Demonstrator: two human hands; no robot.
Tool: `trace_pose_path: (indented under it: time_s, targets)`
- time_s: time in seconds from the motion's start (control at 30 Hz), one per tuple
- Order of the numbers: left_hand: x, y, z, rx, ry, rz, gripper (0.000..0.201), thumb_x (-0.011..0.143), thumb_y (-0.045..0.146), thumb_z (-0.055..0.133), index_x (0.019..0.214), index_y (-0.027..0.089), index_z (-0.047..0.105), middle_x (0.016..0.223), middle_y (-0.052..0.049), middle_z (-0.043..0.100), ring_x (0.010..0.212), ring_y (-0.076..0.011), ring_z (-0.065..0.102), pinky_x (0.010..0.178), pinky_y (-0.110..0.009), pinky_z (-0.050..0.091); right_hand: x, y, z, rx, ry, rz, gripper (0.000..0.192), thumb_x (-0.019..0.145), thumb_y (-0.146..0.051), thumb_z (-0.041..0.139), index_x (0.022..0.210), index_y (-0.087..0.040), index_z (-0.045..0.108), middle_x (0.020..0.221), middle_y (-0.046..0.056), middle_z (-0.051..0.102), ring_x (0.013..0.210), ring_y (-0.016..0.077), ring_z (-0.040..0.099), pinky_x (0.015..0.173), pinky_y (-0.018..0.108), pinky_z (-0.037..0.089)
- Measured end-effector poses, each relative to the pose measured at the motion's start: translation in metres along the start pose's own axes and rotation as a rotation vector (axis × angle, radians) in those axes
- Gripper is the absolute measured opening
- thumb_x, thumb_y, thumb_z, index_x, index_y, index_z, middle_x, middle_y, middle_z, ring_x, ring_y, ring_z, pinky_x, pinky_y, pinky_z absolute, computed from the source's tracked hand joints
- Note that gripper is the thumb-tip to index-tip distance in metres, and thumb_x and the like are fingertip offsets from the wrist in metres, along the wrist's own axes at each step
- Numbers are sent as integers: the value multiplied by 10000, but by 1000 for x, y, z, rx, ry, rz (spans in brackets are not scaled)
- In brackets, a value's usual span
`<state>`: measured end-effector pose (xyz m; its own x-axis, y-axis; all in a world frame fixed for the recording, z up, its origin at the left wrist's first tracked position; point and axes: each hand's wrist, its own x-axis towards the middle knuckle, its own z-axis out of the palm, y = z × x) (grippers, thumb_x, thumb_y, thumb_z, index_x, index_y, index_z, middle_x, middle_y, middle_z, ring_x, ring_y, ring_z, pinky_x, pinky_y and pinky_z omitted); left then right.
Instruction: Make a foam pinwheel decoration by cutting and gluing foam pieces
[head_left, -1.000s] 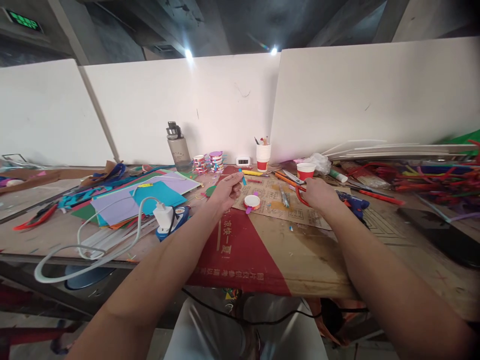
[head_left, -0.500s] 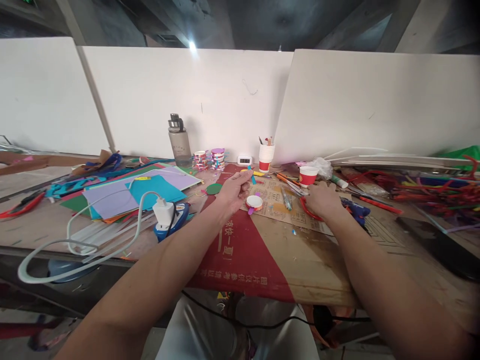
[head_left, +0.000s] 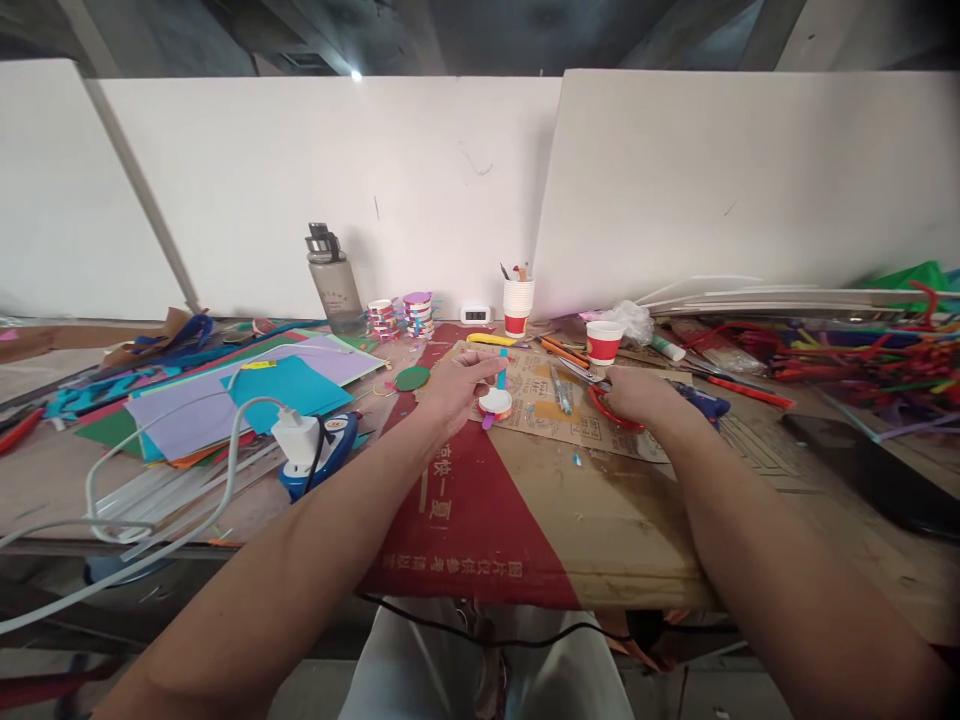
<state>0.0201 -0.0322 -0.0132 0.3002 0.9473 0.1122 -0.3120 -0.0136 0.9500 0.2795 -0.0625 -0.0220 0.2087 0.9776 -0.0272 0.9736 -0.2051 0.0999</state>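
Note:
My left hand pinches a small blue strip and holds it upright over a white round disc with a red rim that lies on the cardboard sheet. My right hand rests on the cardboard to the right, closed on red-handled scissors. A blue glue gun lies just beyond that hand.
Coloured paper sheets and a white charger with cable lie at left. At the back stand a water bottle, stacked cups, a red and white cup and a small clock. Pipe cleaners pile at right.
My left hand has brought the blue strip down and right until it stands over the round disc. My right hand has stayed on the scissors. The camera shifted slightly.

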Motion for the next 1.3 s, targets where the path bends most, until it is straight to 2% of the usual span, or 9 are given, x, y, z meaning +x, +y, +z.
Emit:
trace_pose_path:
  time_s: [0.17, 0.3, 0.4, 0.5, 0.6, 0.7, 0.87, 1.0, 1.3]
  targets:
    - [8, -2, -9, 50, 33, 6, 267, 520, 270, 869, 640, 136, 673, 694, -3, 596, 626, -76, 461, 572, -242, 306, 1, -5, 4, 38, 27, -45, 419, 869, -131, 536, 1283, -90, 580, 1279, 230, 650, 1174, 315, 627, 913, 359, 469]
    - [14, -2, -17, 61, 46, -2, 250, 499, 266, 860, 610, 144, 673, 681, -3, 592, 649, -91, 469, 607, -254, 332, 0, -5, -4, 105, 153, 67, 431, 869, -200, 570, 1275, -55, 571, 1179, 279, 664, 1119, 359, 643, 881, 395, 478]
    - [16, 1, -20, 75, 43, 21, 241, 508, 272, 853, 578, 153, 656, 659, 6, 570, 652, -96, 461, 621, -266, 333, -2, -4, -11, 323, 366, 82, 455, 865, -309, 615, 1275, -115, 586, 1078, 211, 703, 1012, 324, 673, 831, 373, 492]
    - [15, 5, -21, 90, 39, 49, 247, 516, 278, 849, 545, 160, 634, 629, 19, 537, 632, -90, 435, 621, -275, 319, -6, -11, -14, 622, 443, -42, 461, 846, -392, 629, 1247, -164, 617, 897, 103, 718, 805, 259, 675, 739, 348, 511]
    - [13, 11, -21, 108, 16, 69, 236, 504, 294, 843, 537, 158, 653, 629, 4, 560, 648, -101, 461, 634, -280, 328, -14, -25, -13, 793, 408, -370, 414, 872, -324, 549, 1256, -185, 620, 884, 61, 709, 732, 215, 650, 726, 344, 530]
    - [11, 16, -21, 139, -31, 82, 235, 513, 331, 838, 559, 157, 687, 688, -38, 639, 735, -143, 543, 669, -290, 361, -20, -37, -7, 763, 376, -620, 472, 842, -226, 538, 1311, -195, 589, 1033, 85, 709, 848, 223, 660, 814, 357, 538]
    - [9, 21, -22, 140, -86, 99, 267, 511, 362, 852, 547, 167, 673, 759, -77, 709, 863, -203, 622, 741, -312, 413, -25, -45, -7, 655, 359, -715, 500, 885, -224, 512, 1382, -171, 531, 1035, 113, 694, 907, 241, 650, 878, 395, 523]
    - [8, 23, -22, 137, -128, 73, 295, 538, 343, 863, 542, 153, 637, 802, -90, 722, 825, -185, 631, 716, -300, 405, -33, -46, -17, 625, 306, -800, 316, 974, -388, 457, 1103, -198, 674, 844, 60, 673, 770, 213, 615, 793, 365, 522]
    - [9, 24, -25, 111, -197, 32, 304, 540, 338, 885, 586, 138, 661, 705, -75, 702, 697, -148, 604, 687, -294, 395, -44, -47, -31, 678, 187, -795, 422, 952, -546, 481, 762, -207, 645, 631, 7, 561, 622, 170, 530, 611, 291, 460]
